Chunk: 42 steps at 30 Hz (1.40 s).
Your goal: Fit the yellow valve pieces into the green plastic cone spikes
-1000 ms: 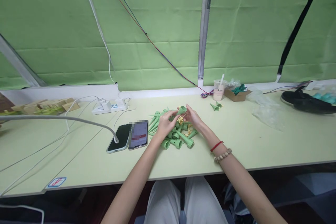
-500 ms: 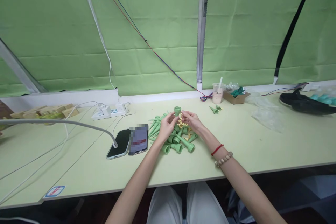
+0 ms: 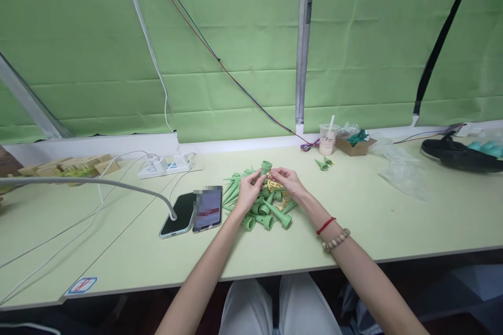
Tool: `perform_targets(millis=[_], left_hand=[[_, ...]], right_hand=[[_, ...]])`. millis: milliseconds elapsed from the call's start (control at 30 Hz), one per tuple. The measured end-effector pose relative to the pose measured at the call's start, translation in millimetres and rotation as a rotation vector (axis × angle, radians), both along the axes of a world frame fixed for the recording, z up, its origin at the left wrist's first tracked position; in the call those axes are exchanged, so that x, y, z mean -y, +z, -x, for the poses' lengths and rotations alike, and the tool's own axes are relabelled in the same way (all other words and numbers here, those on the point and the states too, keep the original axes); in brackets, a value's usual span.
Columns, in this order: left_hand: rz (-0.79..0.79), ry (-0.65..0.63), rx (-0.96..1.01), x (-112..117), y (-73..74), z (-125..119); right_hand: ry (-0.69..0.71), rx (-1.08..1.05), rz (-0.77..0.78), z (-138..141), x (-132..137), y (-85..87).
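Note:
A heap of green plastic cones (image 3: 262, 208) lies on the pale green table (image 3: 353, 220), with small yellow rubber bands (image 3: 275, 187) on top of it. My left hand (image 3: 248, 192) is closed around one green cone (image 3: 265, 167), holding it upright above the heap. My right hand (image 3: 288, 181) pinches something small next to that cone, apparently a yellow band. The two hands touch over the heap.
Two phones (image 3: 194, 209) lie left of the heap, one on a grey cable. A power strip (image 3: 165, 165) and wooden blocks (image 3: 66, 166) sit at back left. A drink cup (image 3: 327, 138), a cardboard box (image 3: 354, 142), two loose cones (image 3: 324, 163), clear plastic bags (image 3: 404, 172) and a black object (image 3: 459, 154) are at right.
My left hand turned the held cone from tilted to upright and lowered it slightly. My right hand closed in on the cone. The view shifted a little.

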<state>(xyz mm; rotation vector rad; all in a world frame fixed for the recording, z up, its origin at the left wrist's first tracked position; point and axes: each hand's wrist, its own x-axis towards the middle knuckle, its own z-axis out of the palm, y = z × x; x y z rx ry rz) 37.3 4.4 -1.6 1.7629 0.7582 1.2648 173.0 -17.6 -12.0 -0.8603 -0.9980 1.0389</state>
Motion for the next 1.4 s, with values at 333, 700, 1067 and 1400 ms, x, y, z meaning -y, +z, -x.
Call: perform_targets(millis=[333,700,1067,1400], left_hand=[[0.149,-0.045,0.069,2.0,2.7,-2.1],[0.101,-0.008,0.099,0.5,2.9,0.3],[0.091,0.06,0.086,8.9,7.5,-1.8],[0.082,0.024,0.069,5.9,-0.1,-5.0]], right_hand=[[-0.028,-0.015,0.006,2.8,3.2,5.1],[0.11,-0.121,0.022,7.7,2.5,2.1],[-0.071,0.133,-0.095,10.7,6.5,2.7],[-0.096,0.401,-0.206,12.6,-2.1,-15.9]])
